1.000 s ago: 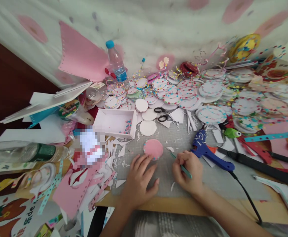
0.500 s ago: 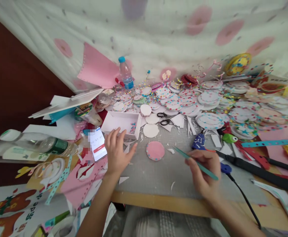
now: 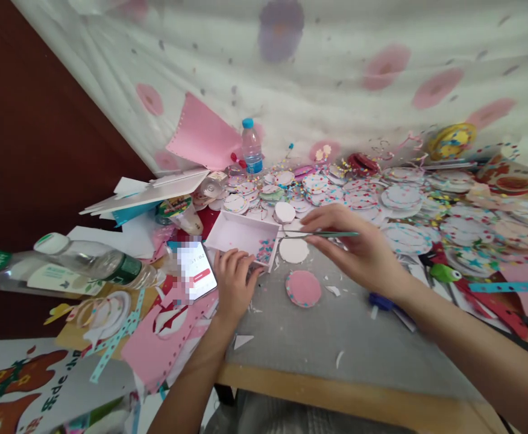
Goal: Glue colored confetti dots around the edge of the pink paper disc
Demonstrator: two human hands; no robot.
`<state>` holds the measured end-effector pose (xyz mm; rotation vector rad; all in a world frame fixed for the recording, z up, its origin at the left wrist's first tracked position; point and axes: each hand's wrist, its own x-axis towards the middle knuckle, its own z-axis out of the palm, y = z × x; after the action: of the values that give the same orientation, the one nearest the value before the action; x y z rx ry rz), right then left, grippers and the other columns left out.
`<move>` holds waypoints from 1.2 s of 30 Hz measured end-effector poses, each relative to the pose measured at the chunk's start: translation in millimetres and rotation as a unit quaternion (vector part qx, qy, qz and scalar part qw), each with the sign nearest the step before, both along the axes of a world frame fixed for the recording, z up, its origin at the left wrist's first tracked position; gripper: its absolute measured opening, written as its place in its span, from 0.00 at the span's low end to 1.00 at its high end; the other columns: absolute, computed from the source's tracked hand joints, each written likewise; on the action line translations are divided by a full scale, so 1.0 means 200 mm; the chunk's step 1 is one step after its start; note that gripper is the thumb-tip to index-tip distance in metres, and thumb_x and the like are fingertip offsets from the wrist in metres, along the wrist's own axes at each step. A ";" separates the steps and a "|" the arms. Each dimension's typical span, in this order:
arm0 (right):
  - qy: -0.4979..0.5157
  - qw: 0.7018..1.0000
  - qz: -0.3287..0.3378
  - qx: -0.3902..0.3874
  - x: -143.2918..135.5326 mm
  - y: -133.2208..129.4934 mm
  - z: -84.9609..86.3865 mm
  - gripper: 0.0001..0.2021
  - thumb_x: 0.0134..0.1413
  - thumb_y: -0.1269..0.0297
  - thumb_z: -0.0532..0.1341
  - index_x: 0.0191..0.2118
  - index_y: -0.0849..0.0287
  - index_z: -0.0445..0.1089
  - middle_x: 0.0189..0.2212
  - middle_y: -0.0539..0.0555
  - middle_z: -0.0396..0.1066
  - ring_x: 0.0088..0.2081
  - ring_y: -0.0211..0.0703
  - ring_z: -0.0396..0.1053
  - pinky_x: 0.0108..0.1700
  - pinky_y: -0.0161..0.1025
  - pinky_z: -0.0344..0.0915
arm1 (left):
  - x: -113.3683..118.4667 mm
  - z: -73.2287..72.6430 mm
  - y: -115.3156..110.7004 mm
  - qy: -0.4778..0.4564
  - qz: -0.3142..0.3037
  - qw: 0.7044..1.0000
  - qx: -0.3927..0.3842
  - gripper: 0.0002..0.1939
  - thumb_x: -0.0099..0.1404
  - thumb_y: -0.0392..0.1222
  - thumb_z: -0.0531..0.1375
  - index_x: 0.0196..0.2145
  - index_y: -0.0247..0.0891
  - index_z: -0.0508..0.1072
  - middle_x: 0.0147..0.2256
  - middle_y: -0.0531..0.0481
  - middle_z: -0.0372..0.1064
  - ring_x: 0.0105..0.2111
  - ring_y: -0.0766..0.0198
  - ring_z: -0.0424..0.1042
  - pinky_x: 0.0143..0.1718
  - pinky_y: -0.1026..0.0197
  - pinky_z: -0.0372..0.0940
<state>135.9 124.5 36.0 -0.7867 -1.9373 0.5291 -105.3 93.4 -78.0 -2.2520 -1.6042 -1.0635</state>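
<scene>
Green tweezers (image 3: 336,234) are pinched in my right hand (image 3: 352,247), their tips pointing left at the right edge of a white box (image 3: 234,224). Small blue and pink dots (image 3: 265,249) lie in the box's right end. My left hand (image 3: 237,280) rests at the front of the box, fingers apart and holding nothing, the fingertips near its front wall. In front of the box a pink disc (image 3: 303,289) with coloured dots along its edge lies flat on the grey mat (image 3: 291,349). White discs (image 3: 293,249) lie behind it.
A lit phone (image 3: 196,271) lies left of my left hand. Large plastic bottles (image 3: 83,262) lie at the far left, and a small water bottle (image 3: 251,147) stands at the back. Many dotted discs (image 3: 402,196) are piled along the back. Paper scraps (image 3: 333,290) litter the mat.
My right hand has moved left and away from me with the tweezers, now over the white discs beside the box. My left hand has stayed near the box, and the camera view has shifted.
</scene>
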 end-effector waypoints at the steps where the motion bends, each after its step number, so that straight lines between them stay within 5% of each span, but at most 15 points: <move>1: -0.025 0.999 0.019 -0.023 -0.05 0.06 -0.04 0.05 0.58 0.67 0.61 0.40 0.56 0.72 0.36 0.54 0.75 0.39 0.42 0.72 0.41 0.40 0.68 | 0.00 0.00 0.00 -0.002 0.001 1.000 -0.002 0.09 0.61 0.41 0.63 0.41 0.39 0.72 0.40 0.46 0.72 0.48 0.51 0.66 0.59 0.37 0.51; 3: -0.089 0.995 0.029 -0.037 -0.13 0.17 -0.12 0.04 0.57 0.67 0.62 0.38 0.58 0.73 0.33 0.54 0.76 0.34 0.41 0.73 0.36 0.37 0.67 | 0.00 0.01 0.00 -0.004 0.002 1.000 -0.007 0.09 0.61 0.40 0.63 0.40 0.39 0.72 0.40 0.46 0.72 0.48 0.51 0.66 0.59 0.36 0.50; 7: -0.229 0.972 -0.028 -0.041 -0.25 0.30 -0.23 0.03 0.54 0.70 0.63 0.34 0.59 0.75 0.30 0.54 0.78 0.30 0.42 0.72 0.39 0.40 0.63 | 0.01 0.01 0.00 -0.011 0.002 1.000 -0.005 0.09 0.61 0.41 0.64 0.40 0.39 0.72 0.40 0.46 0.72 0.48 0.51 0.66 0.59 0.36 0.51; 19: -0.308 0.948 -0.052 -0.058 -0.37 0.37 -0.28 0.03 0.51 0.71 0.63 0.30 0.60 0.75 0.30 0.57 0.79 0.33 0.48 0.74 0.43 0.44 0.58 | 0.01 0.02 -0.01 -0.018 -0.001 0.999 -0.026 0.09 0.63 0.42 0.62 0.41 0.39 0.72 0.41 0.45 0.72 0.49 0.50 0.66 0.59 0.35 0.50; 24: -0.269 0.959 -0.075 -0.054 -0.34 0.36 -0.25 0.03 0.52 0.69 0.63 0.31 0.57 0.76 0.25 0.52 0.77 0.26 0.41 0.71 0.40 0.42 0.59 | 0.01 0.02 -0.01 -0.024 0.002 0.999 -0.032 0.09 0.62 0.42 0.62 0.41 0.40 0.72 0.41 0.45 0.72 0.49 0.50 0.66 0.59 0.35 0.50; 28: -0.131 0.983 -0.084 -0.099 -0.26 0.32 -0.19 0.05 0.52 0.64 0.64 0.30 0.58 0.76 0.23 0.51 0.76 0.21 0.38 0.67 0.29 0.37 0.60 | 0.00 0.02 -0.01 -0.025 0.002 0.999 -0.026 0.09 0.62 0.41 0.63 0.41 0.39 0.72 0.41 0.45 0.72 0.49 0.50 0.66 0.59 0.35 0.51; 36: 0.082 0.968 -0.151 -0.185 0.03 -0.05 -0.14 0.07 0.50 0.58 0.66 0.31 0.55 0.76 0.29 0.54 0.78 0.30 0.44 0.75 0.26 0.37 0.67 | -0.03 0.02 0.02 -0.028 -0.013 0.999 -0.044 0.10 0.62 0.40 0.62 0.43 0.40 0.71 0.43 0.44 0.72 0.51 0.51 0.66 0.59 0.37 0.52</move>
<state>142.1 113.6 8.8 -1.2126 -1.5480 0.7535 -111.3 97.2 -73.6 -2.3240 -1.6806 -1.0933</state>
